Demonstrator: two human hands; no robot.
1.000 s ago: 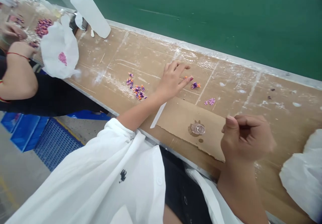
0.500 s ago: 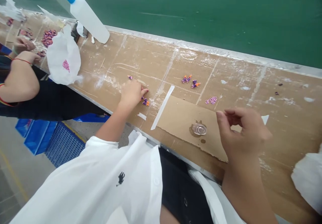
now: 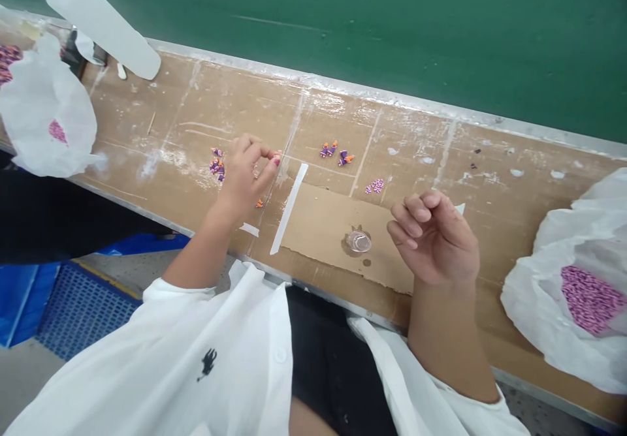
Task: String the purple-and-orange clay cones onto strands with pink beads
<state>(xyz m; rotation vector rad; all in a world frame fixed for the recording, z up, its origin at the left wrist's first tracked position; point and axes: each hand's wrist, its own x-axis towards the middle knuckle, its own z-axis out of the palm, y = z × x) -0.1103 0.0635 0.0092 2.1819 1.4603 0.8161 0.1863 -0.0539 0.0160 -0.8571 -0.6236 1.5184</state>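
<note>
My left hand (image 3: 247,173) is raised over the bench with thumb and forefinger pinched. A tiny reddish spot shows at the fingertips, too small to name. Beside that hand lies a cluster of small purple-and-orange figures (image 3: 217,167), and one more orange-and-purple piece (image 3: 259,203) shows below the fingers. My right hand (image 3: 435,240) hovers over the right end of a cardboard sheet (image 3: 313,217), palm turned up, fingers curled and thumb against the forefinger; whatever is in it is hidden. A small clear cup (image 3: 358,241) rests on the sheet. Further back are several purple-and-orange figures (image 3: 345,158) and small pink-and-white pieces (image 3: 375,186).
White paper holding many pink pieces (image 3: 590,299) lies at right. Another white paper (image 3: 29,113) is at left, near a white squeeze bottle (image 3: 100,21). A strip of white tape (image 3: 289,211) borders the sheet. Blue crates (image 3: 93,305) stand on the floor.
The view has shifted to the right. My left hand has lifted from the small figures, its fingers now pinched. My right hand has turned palm up with the fingers curled.
</note>
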